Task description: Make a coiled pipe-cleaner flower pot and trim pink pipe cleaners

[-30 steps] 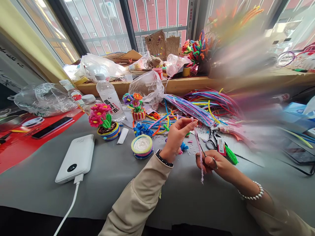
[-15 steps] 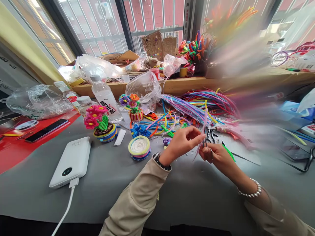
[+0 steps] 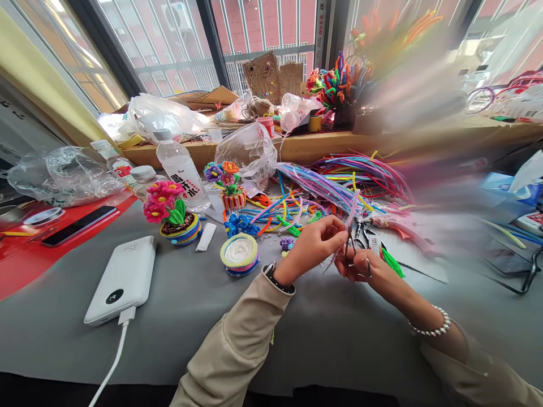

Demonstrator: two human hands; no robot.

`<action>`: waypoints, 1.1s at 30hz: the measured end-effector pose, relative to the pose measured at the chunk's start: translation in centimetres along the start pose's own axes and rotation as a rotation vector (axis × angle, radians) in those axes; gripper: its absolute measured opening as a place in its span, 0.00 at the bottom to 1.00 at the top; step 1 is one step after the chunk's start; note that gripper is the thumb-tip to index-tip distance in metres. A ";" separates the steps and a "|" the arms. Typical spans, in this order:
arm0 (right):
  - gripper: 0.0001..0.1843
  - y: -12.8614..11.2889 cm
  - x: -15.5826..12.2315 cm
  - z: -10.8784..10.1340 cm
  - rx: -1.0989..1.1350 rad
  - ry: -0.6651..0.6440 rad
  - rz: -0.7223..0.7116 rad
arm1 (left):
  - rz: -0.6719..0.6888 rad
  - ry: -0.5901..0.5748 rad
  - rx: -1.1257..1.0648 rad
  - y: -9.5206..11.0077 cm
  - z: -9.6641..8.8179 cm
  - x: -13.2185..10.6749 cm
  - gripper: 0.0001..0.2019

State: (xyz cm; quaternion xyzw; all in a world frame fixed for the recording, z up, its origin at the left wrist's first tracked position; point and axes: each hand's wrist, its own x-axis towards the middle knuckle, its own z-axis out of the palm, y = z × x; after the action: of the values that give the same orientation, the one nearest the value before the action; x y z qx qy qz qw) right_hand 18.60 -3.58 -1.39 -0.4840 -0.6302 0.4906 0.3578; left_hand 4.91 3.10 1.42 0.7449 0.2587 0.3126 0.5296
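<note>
My left hand point(image 3: 318, 243) pinches a pale pink pipe cleaner point(image 3: 353, 208), which sticks up past the fingertips while a thin end slants down below them. Close on its right, my right hand point(image 3: 360, 264) has its fingers in the loops of a small pair of scissors point(image 3: 350, 242), whose blades point up beside the pipe cleaner. Whether the blades touch it I cannot tell. Left of my hands are a round pot point(image 3: 240, 254) wrapped in yellow, blue and pink with white filling, a blue pipe-cleaner flower point(image 3: 241, 225) and a purple one point(image 3: 287, 243).
Behind my hands lie bundled pipe cleaners point(image 3: 322, 189), with pliers point(image 3: 362, 233) and a pink glue gun point(image 3: 409, 230) to the right. Leftward stand a potted pink flower point(image 3: 180, 229), a water bottle point(image 3: 182, 169) and a white power bank point(image 3: 123, 280) with its cable.
My right hand and the scissors have shifted slightly left and tilted, nearer my left fingers. The pipe cleaner's top leans a little more to the right.
</note>
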 end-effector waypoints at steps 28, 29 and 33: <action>0.38 0.0 0.0 -0.1 -0.017 0.015 -0.060 | 0.024 0.042 -0.112 0.6 -0.1 -0.1 0.05; 0.39 -0.1 -0.1 -0.1 -0.002 -0.018 -0.057 | 0.023 0.030 -0.105 0.6 -0.1 -0.1 0.05; 0.39 -0.1 -0.2 -0.1 0.008 -0.047 -0.051 | -0.037 -0.110 -0.147 0.3 0.0 -0.2 0.05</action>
State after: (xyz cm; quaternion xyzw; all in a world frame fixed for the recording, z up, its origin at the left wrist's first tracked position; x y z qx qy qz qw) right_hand 18.76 -3.73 -1.20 -0.4546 -0.6485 0.4951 0.3572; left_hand 4.79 2.83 1.64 0.7151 0.2195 0.2797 0.6019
